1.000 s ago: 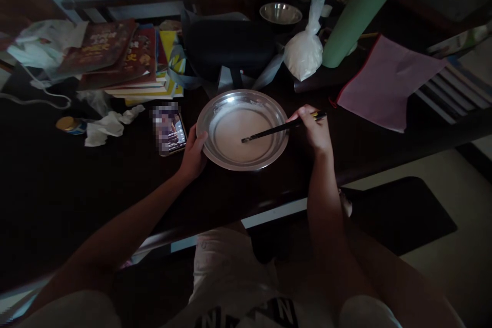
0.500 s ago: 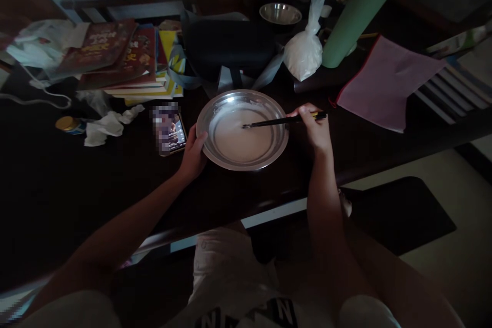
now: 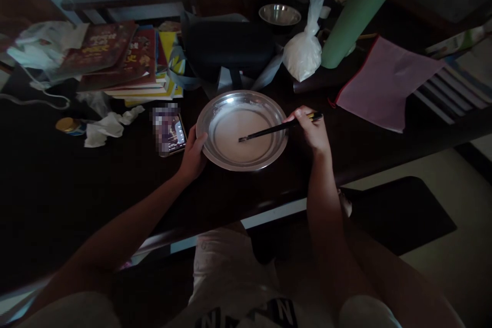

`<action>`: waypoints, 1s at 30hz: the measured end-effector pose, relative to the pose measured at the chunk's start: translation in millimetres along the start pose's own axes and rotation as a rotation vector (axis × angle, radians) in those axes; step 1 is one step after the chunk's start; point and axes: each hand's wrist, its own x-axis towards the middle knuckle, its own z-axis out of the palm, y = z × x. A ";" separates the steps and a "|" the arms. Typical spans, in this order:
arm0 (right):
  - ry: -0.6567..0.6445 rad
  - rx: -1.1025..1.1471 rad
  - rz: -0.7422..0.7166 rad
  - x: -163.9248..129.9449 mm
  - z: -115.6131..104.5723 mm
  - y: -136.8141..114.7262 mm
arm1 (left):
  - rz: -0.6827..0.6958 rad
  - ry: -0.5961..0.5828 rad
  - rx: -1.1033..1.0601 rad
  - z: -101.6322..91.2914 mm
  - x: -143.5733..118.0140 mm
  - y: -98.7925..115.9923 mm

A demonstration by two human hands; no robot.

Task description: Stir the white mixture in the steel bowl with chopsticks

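A dark wooden table [image 3: 96,184] in a dim room carries clutter: stacked books [image 3: 126,61] at 10 o'clock, a phone [image 3: 169,130] just left of a steel bowl [image 3: 215,107], a white plastic bag [image 3: 303,51] and a green roll [image 3: 357,10] at 1 o'clock, a pink folder [image 3: 384,82] at 2 o'clock. The bowl, holding pale batter, sits mid-table. The left hand [image 3: 192,156] has fingers curled on the bowl's rim at 8 o'clock. The right hand [image 3: 313,130], at 3 o'clock, has fingers pinched around dark chopsticks [image 3: 269,130] whose tips dip into the batter.
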 end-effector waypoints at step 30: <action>-0.027 -0.004 -0.040 0.0 -0.1 -1.2 | 0.003 -0.001 0.018 -1.0 -0.2 0.1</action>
